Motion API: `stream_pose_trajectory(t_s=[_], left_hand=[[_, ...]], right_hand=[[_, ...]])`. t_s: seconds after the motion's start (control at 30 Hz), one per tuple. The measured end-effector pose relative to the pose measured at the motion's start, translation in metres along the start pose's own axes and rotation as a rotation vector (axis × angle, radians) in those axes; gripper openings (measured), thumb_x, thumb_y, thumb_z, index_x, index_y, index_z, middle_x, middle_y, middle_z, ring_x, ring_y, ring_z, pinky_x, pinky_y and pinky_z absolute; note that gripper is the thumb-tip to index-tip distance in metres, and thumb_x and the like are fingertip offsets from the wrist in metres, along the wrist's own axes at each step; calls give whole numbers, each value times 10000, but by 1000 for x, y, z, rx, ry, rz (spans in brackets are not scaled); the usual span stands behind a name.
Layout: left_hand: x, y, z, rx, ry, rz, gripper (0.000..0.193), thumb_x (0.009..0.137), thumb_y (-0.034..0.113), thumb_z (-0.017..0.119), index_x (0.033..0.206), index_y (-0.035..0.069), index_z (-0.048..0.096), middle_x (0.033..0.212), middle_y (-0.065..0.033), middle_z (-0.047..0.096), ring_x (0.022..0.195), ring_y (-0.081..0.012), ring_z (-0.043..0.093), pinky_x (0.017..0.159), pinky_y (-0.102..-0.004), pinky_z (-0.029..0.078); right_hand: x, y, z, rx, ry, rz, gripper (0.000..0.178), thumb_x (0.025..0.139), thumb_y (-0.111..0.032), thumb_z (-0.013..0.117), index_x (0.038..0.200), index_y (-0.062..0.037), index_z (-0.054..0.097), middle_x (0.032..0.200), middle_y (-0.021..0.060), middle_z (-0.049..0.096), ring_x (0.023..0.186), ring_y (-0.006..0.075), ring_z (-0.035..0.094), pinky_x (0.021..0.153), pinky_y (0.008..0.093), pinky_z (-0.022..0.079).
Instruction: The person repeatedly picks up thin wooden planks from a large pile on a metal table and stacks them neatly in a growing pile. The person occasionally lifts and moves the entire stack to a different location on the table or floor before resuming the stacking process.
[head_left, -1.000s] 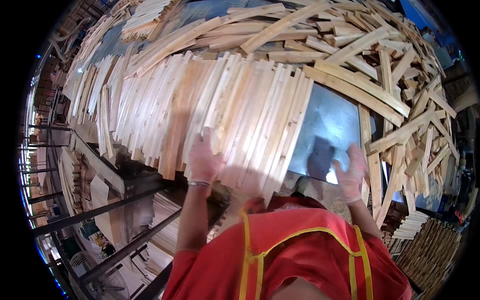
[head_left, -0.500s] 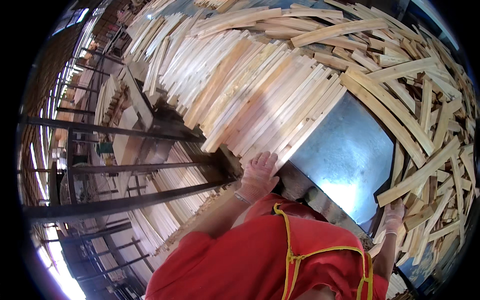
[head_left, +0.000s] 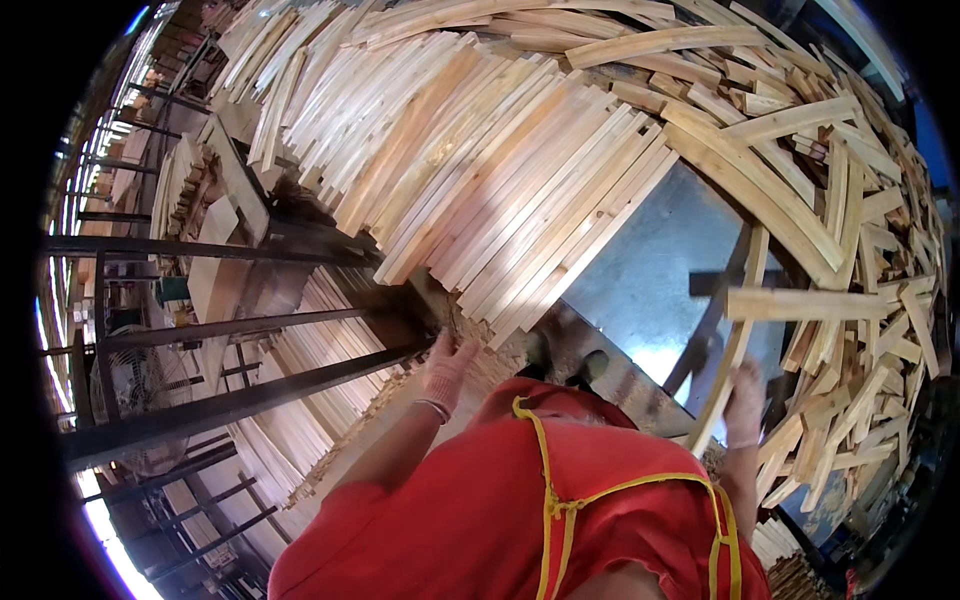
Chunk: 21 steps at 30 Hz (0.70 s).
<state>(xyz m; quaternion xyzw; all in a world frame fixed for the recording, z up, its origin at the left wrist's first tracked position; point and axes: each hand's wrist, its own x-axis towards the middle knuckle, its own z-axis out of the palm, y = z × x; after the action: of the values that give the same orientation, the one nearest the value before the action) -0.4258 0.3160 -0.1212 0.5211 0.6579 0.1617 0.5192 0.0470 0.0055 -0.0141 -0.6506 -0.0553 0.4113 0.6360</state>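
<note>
My right hand (head_left: 743, 402), in a pale glove, is at the right side of the metal tabletop, closed against a long narrow wooden strip (head_left: 738, 345). The strip is tilted over the metal and casts a dark shadow on it. Motion blurs those fingers a little. My left hand (head_left: 449, 374), also gloved, is held in the air with fingers apart and nothing in it. It is just short of the near ends of a row of wooden strips (head_left: 520, 190) laid side by side.
Bare metal tabletop (head_left: 640, 245) shows between the row and a jumbled heap of wooden pieces (head_left: 850, 400) on the right. One short board (head_left: 800, 304) juts from the heap over the metal. Dark metal bars (head_left: 250, 400) and a fan (head_left: 140, 390) are at the left.
My left hand has left the row's ends and moved left. My right hand has come inward from the heap with a strip. A board on the heap has swung round and now lies crosswise.
</note>
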Motion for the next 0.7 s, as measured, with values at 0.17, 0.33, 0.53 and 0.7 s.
stream_pose_trajectory(t_s=[0.17,0.33,0.53,0.7], left_hand=[[3,44,37,-723,-527,-388,381,1024,419,715,1264,126,674,1091,-31,622,903,-185,568,852,-370,507],[-8,67,48,-900,-426,-544,308,1030,377,707,1119,88,648,1055,-22,619,945,-206,594,855,-360,502],[-19,107,-6,-335,-519,130,575,1020,378,731,1423,-10,596,1290,-114,688,1108,-233,675,1023,-383,519],[41,204,2,-363,-982,-188,837,950,324,759,1635,35,376,1296,-176,714,1094,-310,724,1009,-455,578]], right_hand=[[54,-54,85,94,101,-2,621,938,-198,710,1476,11,481,1043,108,678,884,188,691,762,319,618],[56,44,204,114,30,75,752,930,-201,717,1568,-9,368,1243,176,641,1099,260,670,1008,396,574],[102,49,242,-196,-275,230,756,960,-155,698,1610,-8,341,1205,102,674,941,168,677,822,326,559],[108,25,261,-65,-14,48,809,943,-171,755,1622,17,356,1192,117,692,990,174,655,803,307,539]])
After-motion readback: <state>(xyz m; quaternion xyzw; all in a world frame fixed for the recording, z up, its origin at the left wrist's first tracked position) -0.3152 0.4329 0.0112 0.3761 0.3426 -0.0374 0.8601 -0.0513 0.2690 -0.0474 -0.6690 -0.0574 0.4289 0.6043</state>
